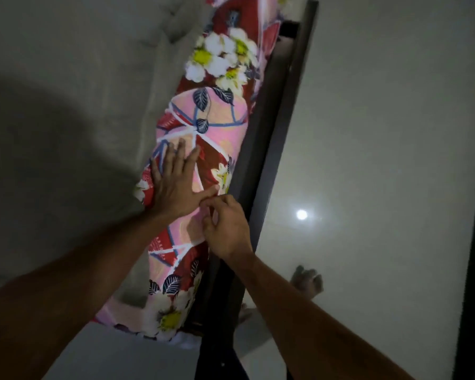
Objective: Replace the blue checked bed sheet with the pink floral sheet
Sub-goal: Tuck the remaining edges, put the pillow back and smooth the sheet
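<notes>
Bare grey mattress [88, 111]; pink floral sheet [203, 127] along edge by dark frame [261, 149].

Left hand [176, 185] lies flat on the pink floral sheet [217, 116]; right hand [226, 229] pinches its edge beside the dark bed frame [269, 144].

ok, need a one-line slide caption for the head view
Left hand flat on the pink floral sheet over the mattress edge, right hand pinching the fabric beside the dark bed frame.

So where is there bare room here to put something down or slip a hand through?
Free: the grey mattress top, left of the pink floral sheet, and the glossy floor, right of the dark bed frame. Crowded: the sheet's edge, where the left hand lies flat and the right hand pinches fabric beside the frame.
</notes>
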Tool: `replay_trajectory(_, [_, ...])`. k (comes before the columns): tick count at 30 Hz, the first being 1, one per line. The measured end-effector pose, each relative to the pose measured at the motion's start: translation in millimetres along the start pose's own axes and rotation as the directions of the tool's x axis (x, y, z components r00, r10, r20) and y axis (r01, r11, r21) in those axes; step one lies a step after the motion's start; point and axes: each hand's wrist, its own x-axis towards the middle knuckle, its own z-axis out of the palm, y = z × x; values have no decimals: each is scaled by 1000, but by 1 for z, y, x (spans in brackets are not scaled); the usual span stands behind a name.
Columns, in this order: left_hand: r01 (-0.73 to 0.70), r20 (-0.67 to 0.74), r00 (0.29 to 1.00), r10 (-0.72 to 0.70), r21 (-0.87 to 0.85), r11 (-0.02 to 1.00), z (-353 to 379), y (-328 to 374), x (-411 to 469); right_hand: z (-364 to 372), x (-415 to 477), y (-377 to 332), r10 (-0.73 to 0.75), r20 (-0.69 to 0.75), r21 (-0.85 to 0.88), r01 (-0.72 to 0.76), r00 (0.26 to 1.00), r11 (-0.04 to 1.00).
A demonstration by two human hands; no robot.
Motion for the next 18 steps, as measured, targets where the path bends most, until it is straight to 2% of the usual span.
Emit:
replay_trajectory(6, [113,-264,951,-159,-181,977,-9,15,34,-53,92,6,-211,101,-55,218,972,974])
replay_trajectory(8, [166,-295,930,-221,-198,966,-10,25,56,-82,122,10,-271,150,-73,284,951,956])
replay_trajectory(10, [270,-250,917,-310,-181,946,-14,40,81,-113,151,11,-321,235,-99,351,917,931])
replay_trajectory(11, [327,-185,916,-356,-168,930,-18,50,96,-128,167,12,-353,250,-114,390,901,914])
replay_trajectory(13, [384,-81,916,-392,-96,918,-24,74,127,-151,203,14,-434,221,-142,469,873,872])
replay_trajectory(15, [359,-39,932,-361,-41,932,-26,100,153,-167,245,11,-483,208,-161,517,851,841])
replay_trajectory(18, [256,-43,964,-262,-114,960,-26,127,194,-177,317,-1,-541,255,-204,592,801,780])
